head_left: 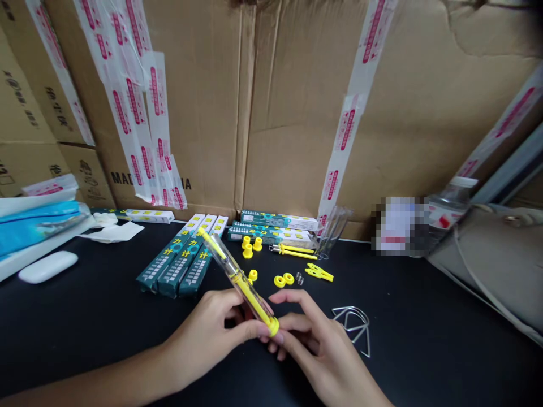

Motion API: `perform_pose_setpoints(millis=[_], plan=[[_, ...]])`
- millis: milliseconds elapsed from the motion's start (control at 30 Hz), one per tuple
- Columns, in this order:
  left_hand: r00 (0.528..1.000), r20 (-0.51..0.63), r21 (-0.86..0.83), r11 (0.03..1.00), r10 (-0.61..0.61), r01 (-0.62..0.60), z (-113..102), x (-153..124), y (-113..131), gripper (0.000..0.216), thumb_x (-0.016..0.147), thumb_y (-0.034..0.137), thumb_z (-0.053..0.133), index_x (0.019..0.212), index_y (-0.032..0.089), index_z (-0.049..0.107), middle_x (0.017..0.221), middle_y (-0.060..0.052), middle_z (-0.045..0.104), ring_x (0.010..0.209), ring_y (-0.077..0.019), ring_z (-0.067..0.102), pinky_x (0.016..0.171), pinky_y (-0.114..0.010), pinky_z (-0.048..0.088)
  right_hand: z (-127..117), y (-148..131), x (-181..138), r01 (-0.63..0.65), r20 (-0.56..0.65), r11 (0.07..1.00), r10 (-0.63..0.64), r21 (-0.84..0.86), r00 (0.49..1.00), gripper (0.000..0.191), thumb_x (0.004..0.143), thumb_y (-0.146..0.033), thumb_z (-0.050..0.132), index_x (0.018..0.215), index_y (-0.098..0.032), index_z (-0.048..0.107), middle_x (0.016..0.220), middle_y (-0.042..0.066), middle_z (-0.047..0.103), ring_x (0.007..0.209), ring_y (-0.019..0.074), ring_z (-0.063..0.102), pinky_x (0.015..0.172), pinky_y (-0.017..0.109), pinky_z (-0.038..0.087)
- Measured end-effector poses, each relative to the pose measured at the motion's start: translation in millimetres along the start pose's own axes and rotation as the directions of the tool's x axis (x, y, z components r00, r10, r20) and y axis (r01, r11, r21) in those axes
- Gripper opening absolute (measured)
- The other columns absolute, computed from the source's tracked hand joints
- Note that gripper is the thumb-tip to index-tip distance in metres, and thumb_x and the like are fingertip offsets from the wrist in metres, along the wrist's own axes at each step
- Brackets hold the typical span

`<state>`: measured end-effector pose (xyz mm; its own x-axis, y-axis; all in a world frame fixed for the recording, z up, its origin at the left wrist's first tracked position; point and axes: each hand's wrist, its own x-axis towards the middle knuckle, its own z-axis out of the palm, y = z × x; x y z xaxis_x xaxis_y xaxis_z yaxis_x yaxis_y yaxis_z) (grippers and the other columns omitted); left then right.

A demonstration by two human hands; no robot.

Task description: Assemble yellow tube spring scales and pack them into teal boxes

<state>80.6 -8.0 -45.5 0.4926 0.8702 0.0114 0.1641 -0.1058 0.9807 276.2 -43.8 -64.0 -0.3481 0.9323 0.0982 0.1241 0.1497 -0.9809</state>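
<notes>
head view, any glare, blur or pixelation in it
In the head view, the clear tube carries pale glints; in the head view too, small print on the boxes is too soft to read; same head view, blocky pixels sit beside the bottle.

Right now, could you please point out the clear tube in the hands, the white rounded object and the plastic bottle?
Clear tube [244, 282]: head view, middle of its length.
White rounded object [48, 267]: head view, middle of its top.
Plastic bottle [450, 213]: head view, on its label.
</notes>
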Motion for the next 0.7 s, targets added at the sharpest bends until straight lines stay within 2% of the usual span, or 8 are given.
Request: perform_pose_setpoints(millis=[100, 200, 367, 433, 533, 700], plan=[[1.0, 0.004, 0.063, 0.998, 0.004, -0.004, -1, 1, -1, 0.024, 0.081, 0.03, 0.073, 0.1, 0.015, 0.076, 0.095, -0.006, 0.078, 0.087, -0.0254, 0.072, 0.08, -0.035, 0.057, 0, 0, 0, -0.011, 0.012, 0.999, 0.01, 0.031, 1.0, 0.028, 0.095, -0.037, 0.06, 0.12, -0.027, 0.051, 0.088, -0.001, 0.073, 0.075, 0.0145, 0.066, 0.073, 0.027, 0.056], [1.0, 0.006, 0.124, 0.992, 0.002, -0.002, -1, 0, -1, 0.024, 0.081, 0.029, 0.072, 0.101, 0.016, 0.077, 0.097, -0.006, 0.077, 0.088, -0.0249, 0.071, 0.081, -0.034, 0.056, 0, 2, 1, -0.06, 0.004, 0.996, 0.06, 0.067, 0.998, 0.036, 0.087, -0.031, 0.07, 0.118, -0.027, 0.052, 0.085, -0.003, 0.07, 0.074, 0.0144, 0.066, 0.075, 0.027, 0.055], [0.998, 0.023, 0.198, 0.978, 0.064, -0.067, -1, -1, -1, 0.028, 0.085, 0.036, 0.069, 0.105, 0.017, 0.075, 0.095, -0.006, 0.076, 0.082, -0.0224, 0.069, 0.074, -0.031, 0.055, 1, 3, 5, -0.168, -0.041, 0.98, 0.173, 0.103, 0.984, 0.041, 0.08, -0.032, 0.075, 0.115, -0.026, 0.053, 0.076, -0.004, 0.072, 0.065, 0.0151, 0.065, 0.065, 0.026, 0.053], [0.995, 0.032, 0.207, 0.973, 0.098, -0.103, -2, -1, 0, 0.026, 0.089, 0.036, 0.064, 0.105, 0.018, 0.075, 0.098, -0.005, 0.075, 0.084, -0.0214, 0.068, 0.076, -0.03, 0.054, 1, 1, 5, -0.175, -0.063, 0.983, 0.178, 0.057, 0.982, 0.04, 0.078, -0.03, 0.076, 0.112, -0.026, 0.055, 0.076, -0.004, 0.075, 0.069, 0.0165, 0.067, 0.07, 0.027, 0.052], [0.989, 0.042, 0.271, 0.951, 0.143, -0.149, -2, -3, 2, 0.019, 0.093, 0.029, 0.059, 0.1, 0.021, 0.075, 0.1, -0.002, 0.074, 0.091, -0.0193, 0.068, 0.084, -0.027, 0.051, 1, -4, 4, -0.136, -0.086, 0.986, 0.128, -0.098, 0.988, 0.03, 0.077, -0.026, 0.077, 0.102, -0.026, 0.062, 0.076, -0.005, 0.076, 0.075, 0.0173, 0.068, 0.074, 0.027, 0.048], [0.984, 0.07, 0.381, 0.907, 0.164, -0.178, 0, -8, 4, 0.013, 0.094, 0.024, 0.06, 0.097, 0.02, 0.072, 0.101, 0.0, 0.074, 0.094, -0.0173, 0.068, 0.089, -0.024, 0.049, 1, -9, 3, -0.115, -0.101, 0.965, 0.093, -0.237, 0.991, 0.025, 0.075, -0.021, 0.081, 0.095, -0.024, 0.066, 0.069, -0.007, 0.069, 0.067, 0.0158, 0.063, 0.065, 0.025, 0.045]])
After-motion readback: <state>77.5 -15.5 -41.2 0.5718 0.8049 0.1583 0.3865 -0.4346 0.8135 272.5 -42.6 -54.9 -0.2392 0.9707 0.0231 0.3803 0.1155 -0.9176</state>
